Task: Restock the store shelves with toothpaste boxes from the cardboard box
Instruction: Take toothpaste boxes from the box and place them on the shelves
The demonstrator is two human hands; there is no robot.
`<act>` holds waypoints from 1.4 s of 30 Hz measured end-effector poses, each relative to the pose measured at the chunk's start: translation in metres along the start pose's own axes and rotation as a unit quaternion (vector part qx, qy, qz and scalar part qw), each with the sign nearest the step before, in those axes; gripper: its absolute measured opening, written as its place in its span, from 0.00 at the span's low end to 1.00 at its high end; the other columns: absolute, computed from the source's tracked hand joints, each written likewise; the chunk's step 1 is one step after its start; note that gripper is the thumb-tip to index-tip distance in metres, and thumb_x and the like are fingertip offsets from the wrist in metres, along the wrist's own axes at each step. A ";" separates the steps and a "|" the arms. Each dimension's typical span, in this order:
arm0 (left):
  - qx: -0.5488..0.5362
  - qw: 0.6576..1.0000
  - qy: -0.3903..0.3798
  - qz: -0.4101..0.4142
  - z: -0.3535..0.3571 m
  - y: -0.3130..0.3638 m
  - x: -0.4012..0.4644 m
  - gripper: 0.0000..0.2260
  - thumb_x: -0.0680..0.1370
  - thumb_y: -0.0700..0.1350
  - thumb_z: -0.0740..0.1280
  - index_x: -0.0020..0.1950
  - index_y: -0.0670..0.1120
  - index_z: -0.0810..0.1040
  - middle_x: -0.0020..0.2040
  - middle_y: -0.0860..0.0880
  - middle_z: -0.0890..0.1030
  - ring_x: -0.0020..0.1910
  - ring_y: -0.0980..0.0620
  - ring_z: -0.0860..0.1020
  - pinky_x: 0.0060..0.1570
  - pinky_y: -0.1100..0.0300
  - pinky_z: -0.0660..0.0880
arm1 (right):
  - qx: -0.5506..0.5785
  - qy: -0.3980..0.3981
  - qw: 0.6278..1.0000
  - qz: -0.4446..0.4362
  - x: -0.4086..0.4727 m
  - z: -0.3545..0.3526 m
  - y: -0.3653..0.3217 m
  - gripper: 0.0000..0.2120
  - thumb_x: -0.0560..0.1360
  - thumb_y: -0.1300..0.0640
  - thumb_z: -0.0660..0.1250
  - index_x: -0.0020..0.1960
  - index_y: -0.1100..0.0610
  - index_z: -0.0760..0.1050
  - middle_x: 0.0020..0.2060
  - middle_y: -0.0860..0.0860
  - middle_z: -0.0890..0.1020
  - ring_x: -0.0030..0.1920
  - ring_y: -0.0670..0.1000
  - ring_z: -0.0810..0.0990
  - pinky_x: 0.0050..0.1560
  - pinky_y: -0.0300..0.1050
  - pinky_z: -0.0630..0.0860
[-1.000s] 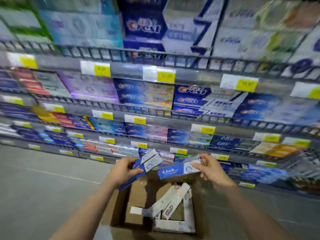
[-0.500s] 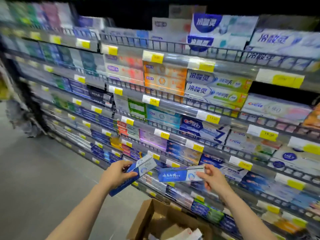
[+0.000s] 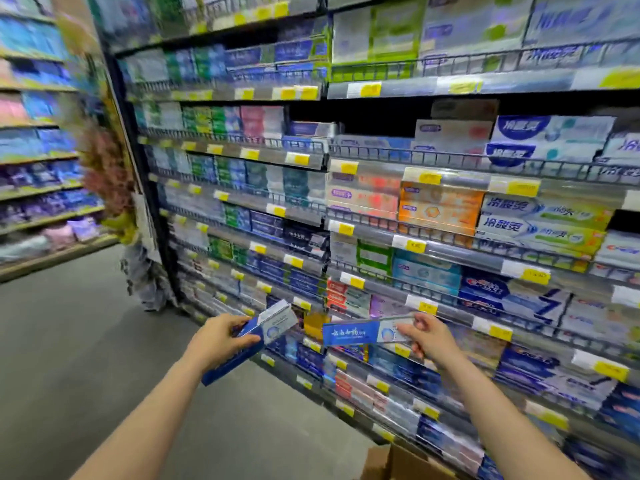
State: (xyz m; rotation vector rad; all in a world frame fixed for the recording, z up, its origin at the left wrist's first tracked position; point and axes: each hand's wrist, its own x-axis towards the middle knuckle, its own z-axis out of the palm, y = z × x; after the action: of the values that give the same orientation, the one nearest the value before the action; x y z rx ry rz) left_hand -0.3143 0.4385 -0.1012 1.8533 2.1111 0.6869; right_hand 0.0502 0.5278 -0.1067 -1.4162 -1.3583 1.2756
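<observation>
Two blue toothpaste boxes, held in front of the lower shelves [image 3: 433, 317]: left hand [image 3: 218, 336] grips one [image 3: 256, 336] tilted, right hand [image 3: 427, 336] pinches the other [image 3: 356, 332] level by its end. Cardboard box [image 3: 398, 460] below. Risk: end-pinched carton pivots and drops (shelf rails close).

Grey floor [image 3: 69, 341], stocked aisle shelving [image 3: 433, 161]
</observation>
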 end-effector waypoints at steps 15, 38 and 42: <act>-0.011 0.997 0.048 0.056 -0.114 -0.100 0.122 0.20 0.74 0.52 0.68 0.65 0.54 0.73 0.47 0.53 0.80 0.45 0.54 0.78 0.46 0.54 0.75 | -0.014 -0.001 0.995 -0.095 0.086 0.151 -0.122 0.13 0.74 0.60 0.67 0.55 0.58 0.68 0.36 0.52 0.76 0.19 0.44 0.67 0.19 0.35 0.65; -0.029 0.962 0.109 0.248 -0.211 -0.127 0.522 0.19 0.74 0.55 0.67 0.64 0.54 0.74 0.42 0.53 0.76 0.38 0.58 0.72 0.36 0.59 0.69 | 0.053 0.192 0.945 -0.258 0.354 0.212 -0.334 0.19 0.74 0.63 0.66 0.63 0.65 0.66 0.37 0.54 0.73 0.16 0.40 0.67 0.15 0.32 0.62; -0.043 0.952 0.107 0.284 -0.218 -0.119 0.572 0.18 0.73 0.55 0.69 0.61 0.55 0.76 0.48 0.53 0.81 0.43 0.55 0.76 0.42 0.56 0.72 | 0.055 0.239 0.929 -0.277 0.380 0.216 -0.353 0.20 0.74 0.62 0.66 0.63 0.65 0.67 0.35 0.51 0.71 0.17 0.41 0.67 0.15 0.33 0.63</act>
State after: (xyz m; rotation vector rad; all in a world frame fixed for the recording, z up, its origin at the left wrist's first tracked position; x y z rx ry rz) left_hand -0.6135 0.9497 0.0941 2.4481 1.6072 1.1269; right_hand -0.2616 0.9250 0.1405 -1.0597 -1.2001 0.5759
